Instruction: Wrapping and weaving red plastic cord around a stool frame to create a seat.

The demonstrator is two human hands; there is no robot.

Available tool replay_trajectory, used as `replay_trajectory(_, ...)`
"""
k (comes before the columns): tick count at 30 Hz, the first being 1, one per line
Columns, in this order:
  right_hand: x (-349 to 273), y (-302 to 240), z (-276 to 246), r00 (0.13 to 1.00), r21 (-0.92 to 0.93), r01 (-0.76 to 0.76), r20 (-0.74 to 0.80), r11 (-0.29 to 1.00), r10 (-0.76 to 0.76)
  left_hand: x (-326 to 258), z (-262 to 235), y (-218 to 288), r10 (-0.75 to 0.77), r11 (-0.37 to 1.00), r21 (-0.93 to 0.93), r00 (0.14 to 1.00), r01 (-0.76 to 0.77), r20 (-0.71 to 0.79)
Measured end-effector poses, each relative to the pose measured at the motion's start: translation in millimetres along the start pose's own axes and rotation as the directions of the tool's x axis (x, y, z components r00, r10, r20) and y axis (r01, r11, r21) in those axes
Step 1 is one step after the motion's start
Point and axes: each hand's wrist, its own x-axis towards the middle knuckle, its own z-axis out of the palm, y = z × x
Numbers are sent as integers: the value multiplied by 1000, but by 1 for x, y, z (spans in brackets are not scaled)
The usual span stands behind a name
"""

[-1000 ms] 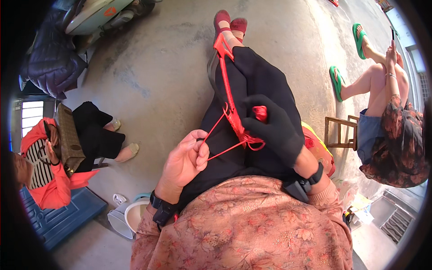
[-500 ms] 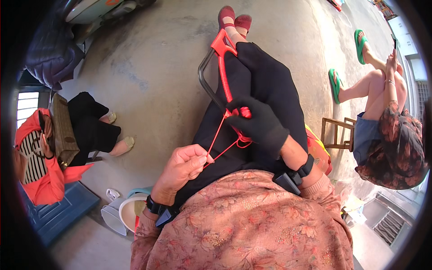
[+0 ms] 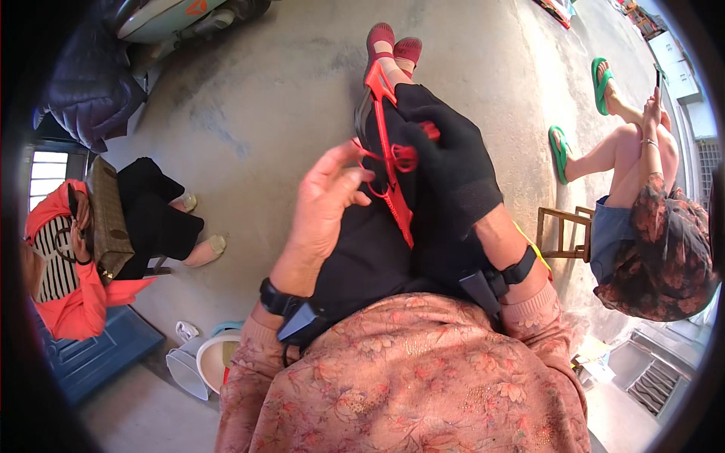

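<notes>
A long red and black frame point(image 3: 396, 210) lies lengthwise over my dark-trousered legs, its far end by my shoes. It has red end pieces, and red cord is wound along it. My right hand point(image 3: 457, 162), in a black glove, is closed around a small bundle of red cord point(image 3: 405, 157) above the frame. My bare left hand point(image 3: 326, 198) is raised to the left of the frame. Its thumb and forefinger are apart, and a strand of the cord runs by the fingertips. The fingers are slightly blurred, so I cannot tell whether they touch the strand.
On the left sits a person point(image 3: 64, 264) in a coral jacket with a brown bag point(image 3: 108, 219). At right another person point(image 3: 642, 234) in green flip-flops sits on a wooden stool point(image 3: 563, 232). White buckets point(image 3: 213, 359) stand at lower left. A scooter point(image 3: 174, 21) is at upper left.
My left hand has let the taut cord go slack, moved up and opened its fingers. The right hand has moved up with the cord bundle, and the frame has turned, showing its red near end.
</notes>
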Motion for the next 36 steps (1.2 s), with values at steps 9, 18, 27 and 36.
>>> replay_trajectory(9,-25,-3,-19,814,585,-581,417,567,404,4,-16,-18,-149,934,-334,988,127,-40)
replay_trajectory(18,-40,-48,-28,926,20,292,244,956,-288,-98,-31,70,-248,954,229,938,194,241)
replay_trajectory(27,-47,-55,-18,788,454,87,513,887,-341,-123,-34,87,183,981,82,980,-176,-82)
replay_trajectory(36,-63,-46,-32,741,401,-521,650,753,166,-80,-79,31,208,978,84,902,-191,-377)
